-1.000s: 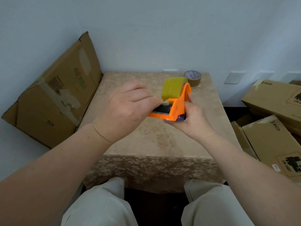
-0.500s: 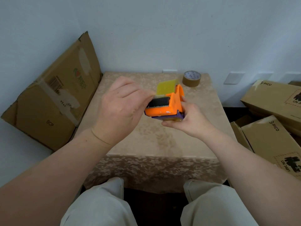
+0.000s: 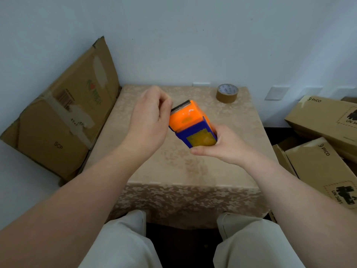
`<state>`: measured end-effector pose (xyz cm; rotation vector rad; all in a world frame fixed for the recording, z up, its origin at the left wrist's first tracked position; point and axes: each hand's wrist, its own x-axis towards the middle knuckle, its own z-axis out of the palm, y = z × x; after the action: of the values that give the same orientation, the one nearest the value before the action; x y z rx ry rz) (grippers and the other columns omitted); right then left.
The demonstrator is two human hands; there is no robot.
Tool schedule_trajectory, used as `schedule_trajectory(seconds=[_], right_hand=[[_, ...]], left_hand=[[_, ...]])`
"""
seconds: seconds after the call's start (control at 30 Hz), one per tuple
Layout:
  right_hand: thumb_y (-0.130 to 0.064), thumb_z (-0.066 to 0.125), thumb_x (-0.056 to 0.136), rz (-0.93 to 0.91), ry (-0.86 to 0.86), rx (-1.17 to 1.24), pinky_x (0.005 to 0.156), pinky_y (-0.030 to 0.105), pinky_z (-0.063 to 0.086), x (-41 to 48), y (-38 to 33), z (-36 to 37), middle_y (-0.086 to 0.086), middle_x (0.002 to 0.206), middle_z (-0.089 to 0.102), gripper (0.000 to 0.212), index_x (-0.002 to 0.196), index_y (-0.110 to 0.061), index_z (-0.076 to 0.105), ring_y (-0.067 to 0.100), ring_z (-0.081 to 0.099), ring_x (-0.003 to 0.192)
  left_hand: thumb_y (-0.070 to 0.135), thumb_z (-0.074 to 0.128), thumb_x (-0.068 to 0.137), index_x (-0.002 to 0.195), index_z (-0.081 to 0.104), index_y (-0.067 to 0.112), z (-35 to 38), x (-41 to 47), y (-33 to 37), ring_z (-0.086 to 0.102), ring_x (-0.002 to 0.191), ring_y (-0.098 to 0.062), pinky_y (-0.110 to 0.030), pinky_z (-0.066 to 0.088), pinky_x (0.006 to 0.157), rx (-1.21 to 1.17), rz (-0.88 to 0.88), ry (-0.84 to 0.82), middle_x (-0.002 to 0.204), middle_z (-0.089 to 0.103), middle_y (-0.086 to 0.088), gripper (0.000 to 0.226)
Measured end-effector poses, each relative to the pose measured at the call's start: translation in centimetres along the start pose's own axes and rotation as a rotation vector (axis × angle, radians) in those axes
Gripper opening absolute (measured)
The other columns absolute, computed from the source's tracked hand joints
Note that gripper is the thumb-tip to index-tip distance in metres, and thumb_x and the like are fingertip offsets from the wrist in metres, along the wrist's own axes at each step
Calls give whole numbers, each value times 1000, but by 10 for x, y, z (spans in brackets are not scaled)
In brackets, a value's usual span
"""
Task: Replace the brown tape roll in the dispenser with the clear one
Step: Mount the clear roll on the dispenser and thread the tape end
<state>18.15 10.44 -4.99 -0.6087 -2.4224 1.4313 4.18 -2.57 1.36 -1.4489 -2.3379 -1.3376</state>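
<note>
- The table [image 3: 193,171], covered with a beige patterned cloth, stands against the wall; cardboard boxes [image 3: 324,161] lie on the right of it and one flattened box [image 3: 63,117] leans on the left
- The brown tape roll [image 3: 227,93] lies flat at the far right corner of the table, well apart from the hands, so it seems the removing step is done
- The dispenser [image 3: 190,124], orange with a blue part, is held in the air above the table; yellowish-clear tape shows through its blue window, so I judge the clear roll is already inside
- The right hand [image 3: 224,147] is closed around the lower end of the dispenser
- The left hand [image 3: 150,120] is pinched near the blade edge; I cannot tell if it holds the tape end
- What is left is probably only to thread the tape end
</note>
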Motion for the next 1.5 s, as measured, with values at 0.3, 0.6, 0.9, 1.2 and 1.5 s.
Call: schedule_trajectory(seconds=[0.3,0.6,0.9,1.2,1.5], right_hand=[[-36,82,64,-5,-10,-31,63,9,48,2,-3,-3,-11,87,71,43,103,-30,63,-1,66,77],[-39,79,69,-65,10,-378,63,26,46,5,-13,-14,2,85,64,38,95,-19,59,17,61,75],[-16,82,69,36,-96,102,64,18,53,1,-8,-10,-8,84,73,38,100,-28,65,5,70,75],[-31,80,68,79,-94,28,65,22,53,11,-1,-7,-13,85,70,38,99,-37,61,3,68,76],[-38,77,71,156,-47,-92,50,4,39,41,3,-3,-15,83,66,32,97,-34,59,-5,62,70]], left_hand=[[17,43,92,78,46,15,7,1,0,49,78,-16,-21,34,61,-2,-91,126,82,54,0,14],[18,45,91,68,44,26,9,6,1,57,72,-5,-38,51,66,-331,-357,119,73,57,3,25],[14,46,92,77,51,7,7,0,-4,43,74,-13,-14,31,64,31,97,180,76,49,0,17],[22,55,89,77,61,17,8,26,-29,63,64,-5,-24,47,64,4,-172,19,67,61,4,14],[20,56,85,77,69,10,32,62,-62,61,71,-22,-36,49,71,77,-119,19,68,59,0,18]])
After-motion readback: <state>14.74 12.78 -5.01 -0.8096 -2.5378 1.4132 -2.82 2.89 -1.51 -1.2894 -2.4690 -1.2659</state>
